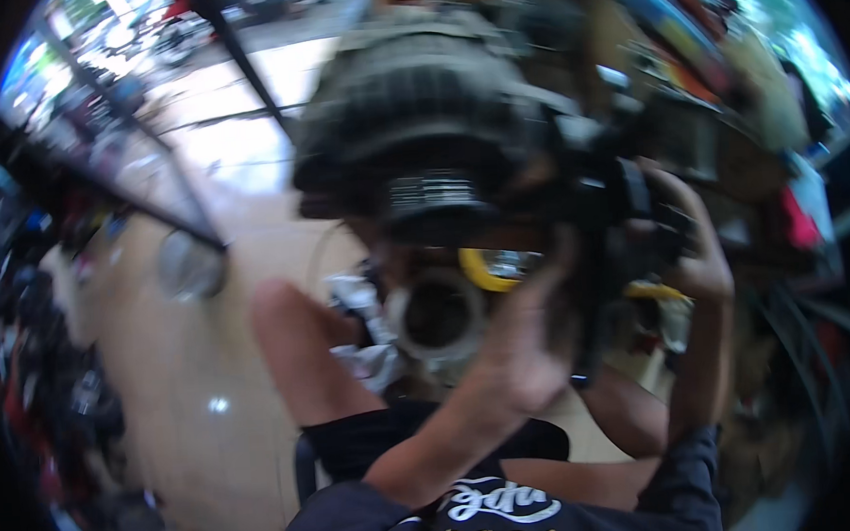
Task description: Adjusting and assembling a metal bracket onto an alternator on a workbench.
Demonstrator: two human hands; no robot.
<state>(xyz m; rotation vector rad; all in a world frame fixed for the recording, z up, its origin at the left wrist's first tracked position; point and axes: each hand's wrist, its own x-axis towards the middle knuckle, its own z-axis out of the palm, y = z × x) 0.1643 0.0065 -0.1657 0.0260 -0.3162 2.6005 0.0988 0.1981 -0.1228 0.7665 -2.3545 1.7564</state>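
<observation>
A large dark ribbed machine (416, 110), rounded and blurred by motion, stands in front of me. To its right is a black bulky part (603, 225); I cannot make out its exact kind or whether the two are joined. My right hand (702, 263) curls round the right side of this black part, its fingers bent over it. Against the part's left side lies my left hand (538, 356), its fingers smeared and partly hidden. Between my knees, below the machine, sits a pale round ring-like container (438, 318) with a dark inside.
A yellow-rimmed round thing (489, 269) lies beside the pale ring. Crumpled white cloth or plastic (366, 332) is near my left knee. Dark metal bars (237, 58) slant across the left. Clutter (47, 366) lines the left edge, and piled goods (695, 64) fill the right.
</observation>
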